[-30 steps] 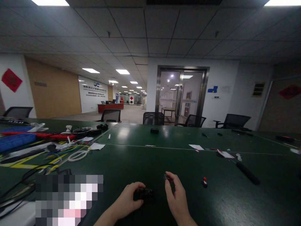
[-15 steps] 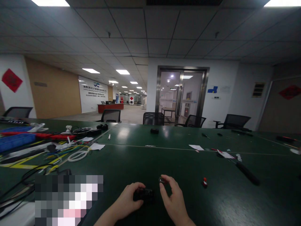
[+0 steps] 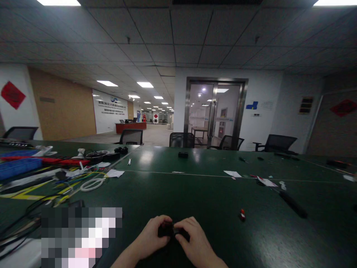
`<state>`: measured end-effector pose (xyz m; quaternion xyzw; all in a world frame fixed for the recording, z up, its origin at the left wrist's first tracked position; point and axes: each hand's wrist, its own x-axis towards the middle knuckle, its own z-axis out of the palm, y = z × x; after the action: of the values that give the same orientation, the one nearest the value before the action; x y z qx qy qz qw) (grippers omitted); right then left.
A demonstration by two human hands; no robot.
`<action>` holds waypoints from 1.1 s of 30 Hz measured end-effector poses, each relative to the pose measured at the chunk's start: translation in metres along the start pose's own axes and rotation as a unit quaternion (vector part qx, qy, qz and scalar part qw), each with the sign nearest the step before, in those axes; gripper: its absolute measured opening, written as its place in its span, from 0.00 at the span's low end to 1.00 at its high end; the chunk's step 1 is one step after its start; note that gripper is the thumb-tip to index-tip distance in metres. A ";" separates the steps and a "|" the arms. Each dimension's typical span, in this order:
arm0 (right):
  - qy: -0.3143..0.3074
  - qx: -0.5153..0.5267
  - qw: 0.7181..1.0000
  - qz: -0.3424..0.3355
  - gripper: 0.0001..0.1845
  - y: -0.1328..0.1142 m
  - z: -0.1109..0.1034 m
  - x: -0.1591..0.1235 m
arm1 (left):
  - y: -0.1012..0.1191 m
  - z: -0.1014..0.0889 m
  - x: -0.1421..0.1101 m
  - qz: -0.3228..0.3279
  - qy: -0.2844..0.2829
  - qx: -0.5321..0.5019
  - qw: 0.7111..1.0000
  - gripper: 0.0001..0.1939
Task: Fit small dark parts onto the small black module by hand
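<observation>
My left hand point(image 3: 152, 235) is closed around a small black block-like object point(image 3: 166, 230), thumb on the near side and fingers on the far side. My right hand point(image 3: 193, 237) meets it from the right, with thumb and fingers pinched at the object's right end. A small shiny metallic piece point(image 3: 175, 227) shows faintly at these fingertips; its kind is too small and dark to make out. Both hands are low over the green table point(image 3: 212, 193). Farther right lies a small red-and-black item point(image 3: 242, 214), apart from the hands.
At left are tangled cables point(image 3: 92, 185), blue trays point(image 3: 21, 168) and a pixelated patch. A black-handled tool point(image 3: 292, 204) and papers point(image 3: 267, 181) lie at right. A small black box point(image 3: 183, 155) stands near the far edge, with chairs point(image 3: 182, 140) behind.
My right hand has moved left and slightly down, bringing the small metallic piece to the black object's right end. My left hand stays in place, still gripping the black object.
</observation>
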<state>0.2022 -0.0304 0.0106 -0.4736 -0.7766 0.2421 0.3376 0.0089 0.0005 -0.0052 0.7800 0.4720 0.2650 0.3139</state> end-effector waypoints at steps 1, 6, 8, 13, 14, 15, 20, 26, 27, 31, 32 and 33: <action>-0.011 -0.014 1.000 0.004 0.12 0.000 0.001 0.001 | 0.000 0.000 0.000 0.003 -0.001 -0.002 1.000 0.22; -0.030 -0.042 0.998 0.030 0.11 0.003 0.003 0.003 | 0.000 0.001 0.000 0.011 0.002 -0.013 1.000 0.21; -0.035 -0.041 0.998 0.037 0.11 0.003 0.004 0.003 | -0.001 0.002 0.000 0.010 0.003 -0.012 1.000 0.22; -0.036 -0.049 0.997 0.046 0.11 0.003 0.006 0.004 | -0.001 0.001 0.000 -0.001 0.003 -0.013 1.000 0.23; -0.036 -0.050 0.997 0.050 0.11 0.003 0.006 0.004 | 0.000 0.001 0.000 -0.002 0.003 -0.014 1.000 0.23; -0.037 -0.051 0.997 0.054 0.11 0.003 0.006 0.004 | 0.001 0.001 0.000 -0.003 0.001 -0.016 1.000 0.23; -0.030 -0.051 0.996 0.064 0.11 0.004 0.005 0.004 | 0.005 -0.001 -0.001 -0.004 -0.001 -0.019 1.000 0.23; -0.031 -0.053 0.995 0.076 0.12 0.002 0.004 0.002 | 0.000 0.001 -0.001 -0.009 0.001 -0.001 1.000 0.23; -0.034 -0.052 0.995 0.080 0.12 0.001 0.004 0.002 | -0.002 0.001 0.000 -0.009 0.000 0.001 1.000 0.23; -0.040 -0.056 0.995 0.071 0.12 0.003 0.004 0.003 | -0.006 0.003 0.001 -0.003 -0.001 0.002 1.000 0.23; -0.039 -0.055 0.995 0.066 0.13 0.004 0.004 0.003 | -0.006 0.004 0.001 -0.001 0.000 0.003 1.000 0.23; -0.040 -0.054 0.996 0.063 0.13 0.005 0.004 0.003 | -0.006 0.004 0.001 0.001 0.002 0.004 1.000 0.23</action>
<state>0.2011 -0.0258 0.0052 -0.5291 -0.7700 0.2395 0.2642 0.0085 0.0028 -0.0119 0.7815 0.4728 0.2650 0.3092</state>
